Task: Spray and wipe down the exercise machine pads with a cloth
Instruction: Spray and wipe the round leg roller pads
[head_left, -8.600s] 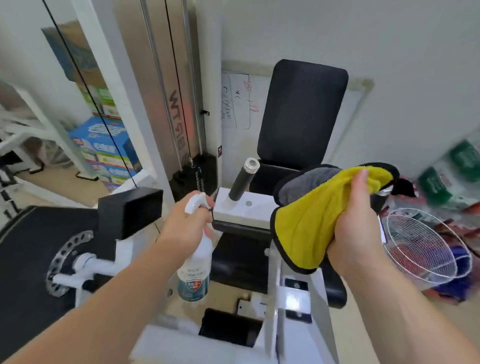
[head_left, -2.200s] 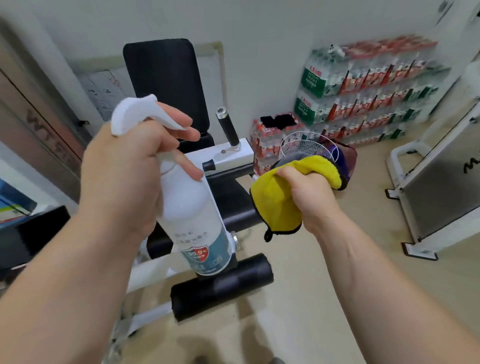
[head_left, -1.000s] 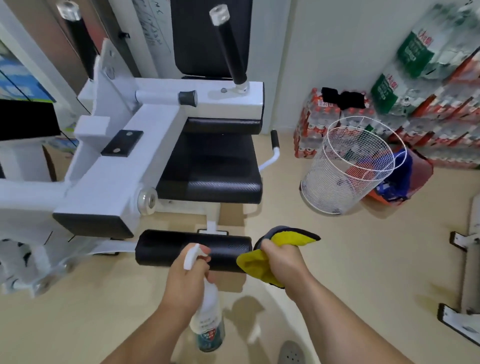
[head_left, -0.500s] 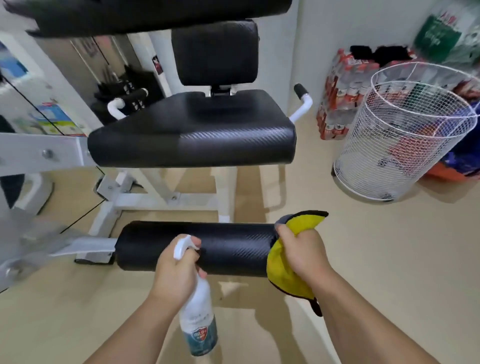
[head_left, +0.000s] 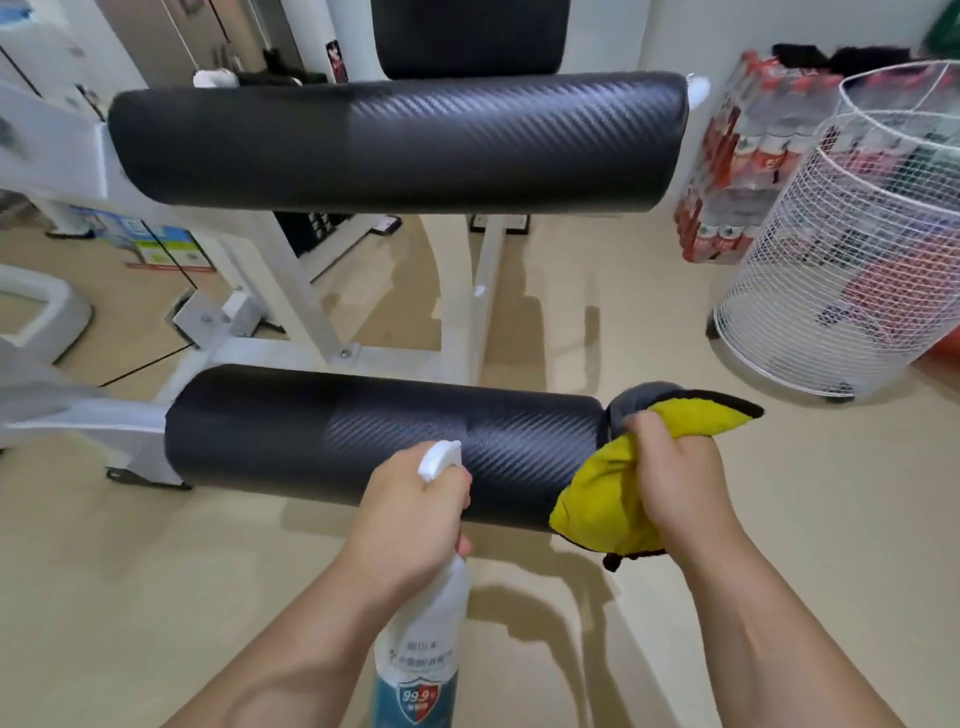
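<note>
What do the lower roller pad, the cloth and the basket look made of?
Lower roller pad: probably vinyl over foam, with a carbon-weave embossed sheen. Cloth: plush microfibre, yellow and grey, black edging. Basket: white-coated wire mesh.

One view only, from a head-worn wide-angle camera; no second view exists to share any part of the scene. It sits low, near the height of the upper roller (head_left: 400, 140), and faces forward and down toward the lower roller (head_left: 363, 436) and the floor (head_left: 156, 597). It stands close: both forearms enter from the bottom edge, and the left hand (head_left: 410, 514) and right hand (head_left: 675, 478) sit in the lower centre of frame. The basket (head_left: 852, 270) bounds the right edge, the white frame (head_left: 47, 156) the left. Straight edges bow outward toward the borders. The top of frame appears to cut off a backrest (head_left: 467, 36), though blur there limits certainty.
</note>
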